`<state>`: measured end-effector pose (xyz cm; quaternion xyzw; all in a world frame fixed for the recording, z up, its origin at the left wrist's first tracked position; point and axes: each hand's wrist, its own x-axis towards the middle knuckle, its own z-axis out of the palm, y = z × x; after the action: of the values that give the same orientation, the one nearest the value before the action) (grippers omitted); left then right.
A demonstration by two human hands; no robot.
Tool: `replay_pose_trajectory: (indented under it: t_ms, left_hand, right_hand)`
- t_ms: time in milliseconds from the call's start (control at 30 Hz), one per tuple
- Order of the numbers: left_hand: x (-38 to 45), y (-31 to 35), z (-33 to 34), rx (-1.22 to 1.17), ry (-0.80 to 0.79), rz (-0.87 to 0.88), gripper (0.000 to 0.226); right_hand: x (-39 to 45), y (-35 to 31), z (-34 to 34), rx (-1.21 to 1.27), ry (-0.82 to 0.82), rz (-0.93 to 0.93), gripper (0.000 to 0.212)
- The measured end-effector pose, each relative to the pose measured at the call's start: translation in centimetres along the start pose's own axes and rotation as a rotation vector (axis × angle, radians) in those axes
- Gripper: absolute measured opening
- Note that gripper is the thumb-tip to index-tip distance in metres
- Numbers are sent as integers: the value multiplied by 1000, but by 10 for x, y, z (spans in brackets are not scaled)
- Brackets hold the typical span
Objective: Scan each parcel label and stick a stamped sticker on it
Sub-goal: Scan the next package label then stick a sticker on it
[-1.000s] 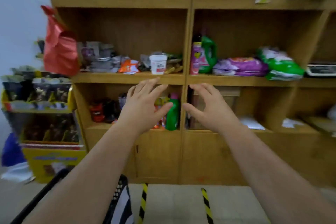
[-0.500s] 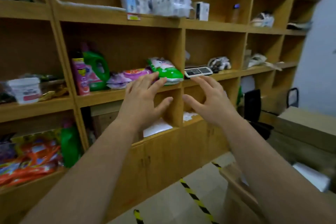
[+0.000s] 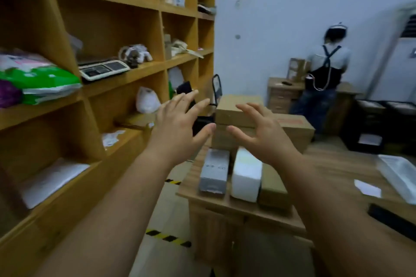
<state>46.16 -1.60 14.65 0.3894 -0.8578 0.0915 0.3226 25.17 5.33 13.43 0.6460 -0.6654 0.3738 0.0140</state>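
Note:
Both my hands are held out in front of me, empty, with fingers spread. My left hand (image 3: 180, 128) and my right hand (image 3: 262, 135) hover above the near left end of a wooden table (image 3: 333, 168). On that end lie a grey box (image 3: 213, 173), a white box (image 3: 247, 174) and a brown parcel (image 3: 272, 186) side by side. Behind them stand stacked cardboard boxes (image 3: 238, 111). A white paper slip (image 3: 368, 188) and a black flat device (image 3: 392, 220) lie at the table's right side. The view is blurred, so no labels can be read.
A tall wooden shelf unit (image 3: 126, 78) with a scale (image 3: 102, 69) and bags runs along the left. Another person (image 3: 324, 74) stands with their back turned at a desk far right. Black crates (image 3: 380, 123) stand behind the table. Yellow-black floor tape (image 3: 168, 237) marks the aisle.
My view has swung right, away from the shelves toward the table with parcels. Both hands stay raised, open and empty, in the same pose.

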Motion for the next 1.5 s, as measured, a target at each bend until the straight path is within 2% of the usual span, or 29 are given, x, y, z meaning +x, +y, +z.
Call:
replay_pose_trajectory:
  t_ms: [200, 367, 667, 867, 1033, 1233, 1500]
  left_hand:
    - [12, 66, 92, -185, -135, 129, 59]
    - [19, 103, 163, -217, -286, 126, 59]
    - [48, 135, 255, -200, -406, 98, 74]
    - [57, 111, 285, -156, -485, -10, 69]
    - [66, 69, 305, -161, -491, -48, 67]
    - [75, 11, 333, -229, -561, -46, 56]
    - [39, -87, 374, -168, -686, -160, 59]
  right_hand:
    - [-49, 80, -23, -153, -25, 238, 69]
    - [-75, 146, -24, -161, -76, 361, 68]
    - [-46, 250, -6, -86, -202, 359, 67]
    - [-10, 277, 35, -53, -305, 300, 66]
    - [21, 279, 75, -38, -353, 285, 65]
    - [49, 270, 128, -33, -378, 336, 64]
    - [65, 239, 213, -14, -474, 355, 62]
